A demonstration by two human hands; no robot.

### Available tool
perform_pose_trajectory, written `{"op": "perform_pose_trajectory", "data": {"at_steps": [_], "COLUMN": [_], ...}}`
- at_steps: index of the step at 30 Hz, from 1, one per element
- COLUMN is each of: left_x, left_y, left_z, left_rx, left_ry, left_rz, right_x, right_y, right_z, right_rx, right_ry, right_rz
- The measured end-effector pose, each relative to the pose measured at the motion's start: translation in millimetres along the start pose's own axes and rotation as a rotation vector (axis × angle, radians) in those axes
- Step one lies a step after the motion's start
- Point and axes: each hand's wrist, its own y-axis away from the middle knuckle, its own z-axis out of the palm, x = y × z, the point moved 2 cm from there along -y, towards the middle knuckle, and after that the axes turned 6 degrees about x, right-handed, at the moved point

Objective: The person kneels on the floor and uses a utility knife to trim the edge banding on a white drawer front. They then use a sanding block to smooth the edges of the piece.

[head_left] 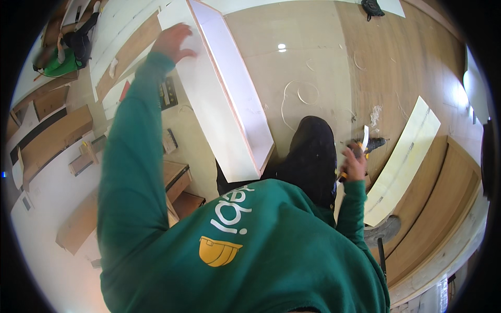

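Observation:
A long white box-like cabinet (211, 99), with one side open and thin brownish edges, stands tilted between my knees. My left hand (175, 43) is at the far end of its left panel, fingers and thumb spread. Whether the palm presses on the panel is hard to tell. Low at my right side, my right hand (355, 165) is closed around the grip of a black and yellow cordless drill (372, 145), whose nose points right. A short white strip (365, 136) shows by the drill, above my fingers.
A long pale panel (402, 161) lies on the right, near wooden boards (438, 193). Thin loose strips (300, 96) curl on the floor ahead. Cardboard pieces (57, 141) lie left. Another person (78, 44) is at the far left; a dark bag-like item (372, 8) lies far ahead.

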Motion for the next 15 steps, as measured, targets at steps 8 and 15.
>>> {"op": "perform_pose_trajectory", "data": {"at_steps": [8, 15], "left_x": [120, 227], "left_y": [241, 256], "left_z": [140, 94], "left_rx": [0.087, 0.399], "left_ry": [0.71, 1.044], "left_rz": [-1.217, -1.336], "right_x": [15, 46], "right_y": [94, 131], "right_z": [206, 193], "right_rx": [-0.506, -0.433], "right_ry": [0.454, 0.43], "right_rz": [-0.502, -0.596]}}
